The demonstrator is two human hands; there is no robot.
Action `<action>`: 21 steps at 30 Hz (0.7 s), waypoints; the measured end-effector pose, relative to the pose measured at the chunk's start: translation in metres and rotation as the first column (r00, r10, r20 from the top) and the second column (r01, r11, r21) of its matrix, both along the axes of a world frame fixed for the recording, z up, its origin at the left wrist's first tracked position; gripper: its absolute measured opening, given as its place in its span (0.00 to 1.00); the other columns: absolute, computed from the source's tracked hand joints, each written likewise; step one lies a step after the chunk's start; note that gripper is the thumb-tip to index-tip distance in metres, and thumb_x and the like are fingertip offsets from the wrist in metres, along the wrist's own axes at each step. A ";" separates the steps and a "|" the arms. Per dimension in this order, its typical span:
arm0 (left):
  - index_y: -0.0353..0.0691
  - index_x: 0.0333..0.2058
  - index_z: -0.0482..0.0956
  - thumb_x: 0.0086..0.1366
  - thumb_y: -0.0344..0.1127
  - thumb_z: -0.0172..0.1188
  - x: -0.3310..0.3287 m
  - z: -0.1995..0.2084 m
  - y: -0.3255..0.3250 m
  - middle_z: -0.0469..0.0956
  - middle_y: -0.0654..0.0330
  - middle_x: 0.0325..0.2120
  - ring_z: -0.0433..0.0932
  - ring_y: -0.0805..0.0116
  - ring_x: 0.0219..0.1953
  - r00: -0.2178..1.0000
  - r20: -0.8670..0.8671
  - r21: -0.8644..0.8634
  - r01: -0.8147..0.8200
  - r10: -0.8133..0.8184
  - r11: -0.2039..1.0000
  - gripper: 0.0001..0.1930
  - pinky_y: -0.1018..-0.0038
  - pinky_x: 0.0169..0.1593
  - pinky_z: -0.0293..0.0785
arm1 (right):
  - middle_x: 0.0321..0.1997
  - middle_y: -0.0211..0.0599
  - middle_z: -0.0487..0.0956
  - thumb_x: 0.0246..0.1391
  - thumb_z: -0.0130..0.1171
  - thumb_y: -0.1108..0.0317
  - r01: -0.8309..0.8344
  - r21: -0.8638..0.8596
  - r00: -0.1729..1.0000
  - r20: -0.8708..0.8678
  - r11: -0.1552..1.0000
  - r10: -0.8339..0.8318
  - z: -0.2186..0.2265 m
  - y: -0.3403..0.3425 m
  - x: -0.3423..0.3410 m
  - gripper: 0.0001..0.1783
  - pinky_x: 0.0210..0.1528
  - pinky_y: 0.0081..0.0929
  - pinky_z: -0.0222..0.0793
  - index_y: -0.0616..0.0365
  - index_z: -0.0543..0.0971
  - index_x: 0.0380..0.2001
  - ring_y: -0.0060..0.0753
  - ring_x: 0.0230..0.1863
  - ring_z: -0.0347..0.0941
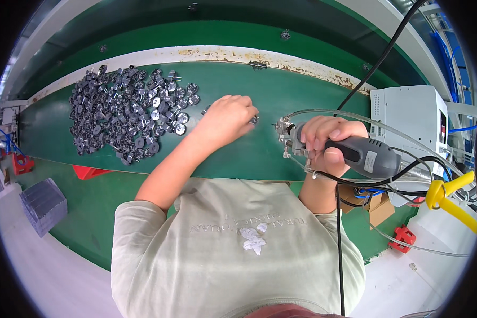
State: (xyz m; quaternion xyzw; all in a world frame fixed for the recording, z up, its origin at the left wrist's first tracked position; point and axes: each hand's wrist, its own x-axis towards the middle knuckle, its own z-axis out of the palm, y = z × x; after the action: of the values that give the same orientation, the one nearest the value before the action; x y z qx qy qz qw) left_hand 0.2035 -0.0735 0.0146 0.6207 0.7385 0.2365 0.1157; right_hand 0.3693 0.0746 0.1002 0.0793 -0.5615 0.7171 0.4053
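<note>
My left hand is closed, knuckles up, over the middle of the green tabletop. A small dark part peeks out at its fingertips, and another bit of dark part shows beyond the back of the hand; the fingers mostly hide both. My right hand wraps round a grey powered screwdriver, which lies sideways with its metal nose facing left. A short gap separates the nose from the left hand. A heap of small black round parts with metal pins covers the table's left side.
A clear tube and a black cable run to the screwdriver. At the right stands a white box-shaped machine. A yellow tie hangs near the cables. The rusty white ledge borders the table's far side.
</note>
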 end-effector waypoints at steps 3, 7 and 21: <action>0.41 0.39 0.83 0.52 0.42 0.72 0.019 0.006 0.010 0.77 0.58 0.34 0.77 0.59 0.41 0.998 -0.049 -0.063 -0.047 0.044 0.997 0.17 0.64 0.46 0.72 | 0.23 0.37 0.74 0.50 0.73 0.73 -0.016 0.003 1.000 0.004 1.000 0.016 -0.001 0.003 0.000 0.19 0.29 0.34 0.72 0.60 0.71 0.39 0.31 0.23 0.70; 0.43 0.36 0.82 0.49 0.44 0.74 0.027 0.009 0.009 0.76 0.60 0.36 0.76 0.59 0.43 0.994 -0.035 0.023 -0.105 0.106 0.994 0.18 0.64 0.45 0.71 | 0.24 0.37 0.74 0.49 0.73 0.74 0.008 0.004 1.000 0.014 1.000 -0.008 -0.001 0.007 0.002 0.19 0.30 0.35 0.73 0.60 0.71 0.39 0.31 0.23 0.71; 0.39 0.42 0.81 0.46 0.34 0.69 -0.046 0.054 -0.038 0.76 0.56 0.45 0.71 0.54 0.55 0.932 -0.307 -0.047 -0.218 0.194 0.975 0.21 0.57 0.61 0.64 | 0.24 0.36 0.75 0.47 0.75 0.74 0.092 0.021 0.996 -0.012 0.996 -0.092 -0.008 0.018 0.018 0.20 0.32 0.36 0.74 0.60 0.73 0.39 0.32 0.24 0.72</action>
State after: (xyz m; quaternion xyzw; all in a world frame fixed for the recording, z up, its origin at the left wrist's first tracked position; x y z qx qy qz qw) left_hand 0.1578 -0.1118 0.0688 0.5632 0.8175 0.1205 0.0017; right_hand 0.3871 0.0924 0.0920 0.0618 -0.5700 0.6911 0.4401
